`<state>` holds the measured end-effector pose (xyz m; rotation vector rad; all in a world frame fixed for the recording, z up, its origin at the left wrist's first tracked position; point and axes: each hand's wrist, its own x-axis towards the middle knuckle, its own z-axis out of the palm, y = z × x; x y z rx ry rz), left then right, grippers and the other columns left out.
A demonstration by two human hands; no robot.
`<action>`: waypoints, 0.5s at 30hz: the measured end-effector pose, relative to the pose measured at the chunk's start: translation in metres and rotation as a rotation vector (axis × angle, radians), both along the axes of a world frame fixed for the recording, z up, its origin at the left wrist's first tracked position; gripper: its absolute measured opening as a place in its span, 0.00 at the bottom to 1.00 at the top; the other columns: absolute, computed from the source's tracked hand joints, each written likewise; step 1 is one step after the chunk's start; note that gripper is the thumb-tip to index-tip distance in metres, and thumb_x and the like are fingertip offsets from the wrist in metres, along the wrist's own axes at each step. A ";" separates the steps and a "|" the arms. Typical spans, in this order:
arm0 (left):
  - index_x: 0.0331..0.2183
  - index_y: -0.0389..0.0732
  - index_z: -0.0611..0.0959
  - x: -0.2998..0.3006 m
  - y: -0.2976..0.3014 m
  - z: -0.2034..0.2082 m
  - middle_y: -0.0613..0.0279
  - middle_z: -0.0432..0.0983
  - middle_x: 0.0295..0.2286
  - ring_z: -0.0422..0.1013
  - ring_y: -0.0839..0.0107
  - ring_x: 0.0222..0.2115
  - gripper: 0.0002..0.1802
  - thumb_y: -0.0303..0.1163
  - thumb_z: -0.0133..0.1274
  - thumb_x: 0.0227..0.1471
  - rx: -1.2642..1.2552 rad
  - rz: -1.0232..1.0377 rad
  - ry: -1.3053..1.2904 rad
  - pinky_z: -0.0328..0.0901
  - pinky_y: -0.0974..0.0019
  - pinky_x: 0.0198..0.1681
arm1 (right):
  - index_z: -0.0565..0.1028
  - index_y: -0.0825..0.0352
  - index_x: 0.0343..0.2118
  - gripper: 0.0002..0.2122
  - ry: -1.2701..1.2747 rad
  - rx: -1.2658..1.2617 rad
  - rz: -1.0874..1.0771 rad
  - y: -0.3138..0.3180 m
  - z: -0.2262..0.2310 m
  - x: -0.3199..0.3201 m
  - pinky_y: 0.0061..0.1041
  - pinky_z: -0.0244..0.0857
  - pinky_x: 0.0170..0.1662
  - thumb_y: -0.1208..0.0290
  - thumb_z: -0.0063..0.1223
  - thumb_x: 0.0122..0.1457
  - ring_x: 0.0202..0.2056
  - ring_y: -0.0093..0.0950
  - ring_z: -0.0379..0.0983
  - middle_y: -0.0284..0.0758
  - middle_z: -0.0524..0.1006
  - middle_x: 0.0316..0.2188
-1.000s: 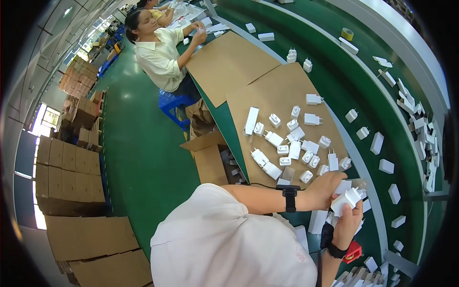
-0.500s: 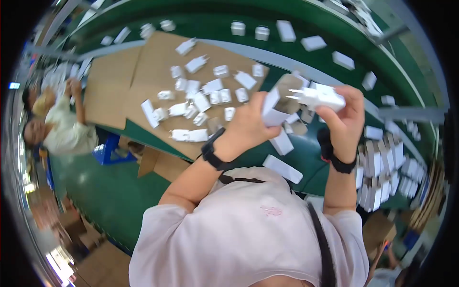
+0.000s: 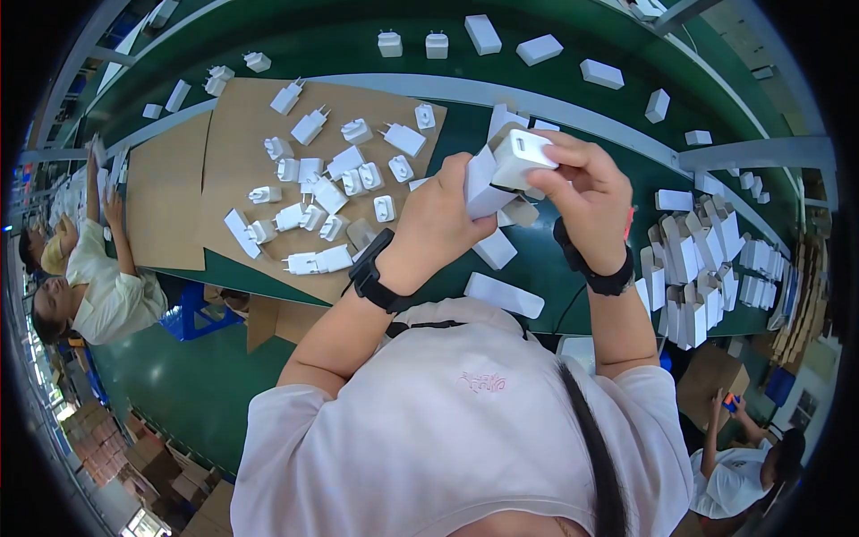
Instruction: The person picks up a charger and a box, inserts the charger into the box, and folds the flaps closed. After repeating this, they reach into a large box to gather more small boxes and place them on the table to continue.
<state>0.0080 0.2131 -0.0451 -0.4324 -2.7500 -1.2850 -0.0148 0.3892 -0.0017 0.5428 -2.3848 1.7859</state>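
My left hand (image 3: 431,225) is closed round a small white carton (image 3: 483,186) whose upper end gapes open. Between the fingers and thumb of my right hand (image 3: 591,199) is a white plug charger (image 3: 523,159), its port end facing up. The charger sits at the carton's mouth; its prongs are hidden, and how far it is inside I cannot tell. Just beneath my hands, another white carton (image 3: 495,249) lies on the green table. Nearer to me rests a long white rounded box (image 3: 504,294).
Several loose white chargers (image 3: 345,164) lie on a brown cardboard sheet (image 3: 234,125) to the left. Open white cartons (image 3: 682,255) stand packed together at the right. Beyond a pale rail, a green belt (image 3: 322,45) carries chargers and boxes. Other people (image 3: 107,268) are at the left and lower right.
The charger has turned from prongs toward the left to port end up, and has moved onto the carton's mouth. My view has shifted, so the table's things appear farther left.
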 end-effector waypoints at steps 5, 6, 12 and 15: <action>0.42 0.36 0.63 0.004 0.000 0.002 0.47 0.72 0.28 0.72 0.50 0.27 0.36 0.32 0.62 0.29 0.051 0.082 0.032 0.68 0.59 0.29 | 0.74 0.69 0.33 0.12 -0.057 -0.149 0.030 -0.001 -0.013 -0.005 0.23 0.65 0.40 0.81 0.60 0.43 0.39 0.28 0.71 0.41 0.74 0.39; 0.42 0.36 0.63 0.005 0.000 0.003 0.47 0.72 0.28 0.72 0.50 0.27 0.36 0.32 0.62 0.29 0.052 0.083 0.033 0.68 0.59 0.29 | 0.74 0.69 0.32 0.11 -0.056 -0.060 0.127 0.001 -0.016 -0.006 0.24 0.64 0.41 0.81 0.60 0.43 0.39 0.29 0.71 0.41 0.74 0.39; 0.48 0.38 0.59 -0.001 0.002 0.004 0.44 0.71 0.32 0.72 0.49 0.31 0.40 0.32 0.59 0.32 0.290 0.062 -0.001 0.67 0.58 0.32 | 0.74 0.67 0.39 0.13 0.294 0.228 -0.122 0.014 -0.020 0.011 0.25 0.61 0.44 0.73 0.56 0.48 0.41 0.27 0.67 0.37 0.71 0.45; 0.50 0.38 0.57 -0.004 0.006 -0.018 0.52 0.64 0.39 0.67 0.60 0.33 0.43 0.32 0.63 0.34 0.241 0.007 0.025 0.64 0.63 0.37 | 0.69 0.68 0.46 0.19 -0.250 -0.269 -0.016 -0.003 -0.041 0.027 0.20 0.61 0.44 0.70 0.55 0.51 0.43 0.20 0.65 0.33 0.70 0.42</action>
